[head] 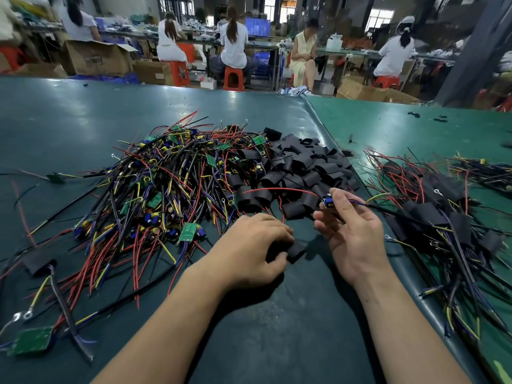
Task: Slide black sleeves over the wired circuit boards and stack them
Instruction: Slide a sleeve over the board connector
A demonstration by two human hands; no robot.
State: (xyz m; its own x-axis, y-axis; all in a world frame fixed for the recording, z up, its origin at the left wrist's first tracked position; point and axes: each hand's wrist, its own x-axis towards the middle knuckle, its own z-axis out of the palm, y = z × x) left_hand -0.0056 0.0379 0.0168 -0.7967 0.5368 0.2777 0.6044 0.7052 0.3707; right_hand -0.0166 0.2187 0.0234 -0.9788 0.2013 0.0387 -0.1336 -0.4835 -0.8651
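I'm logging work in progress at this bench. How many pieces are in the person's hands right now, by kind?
Short black tubular sleeve, held in the left hand: 1
Wired circuit board with blue component, pinched in the right hand: 1
Total: 2

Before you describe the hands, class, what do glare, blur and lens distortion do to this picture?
Head view: overhead lights leave pale glare on the mat; wide-angle bending curves its far edge; the left hand casts a dark shadow beneath it; the right hand is sharp, while the loose board in the corner smears.
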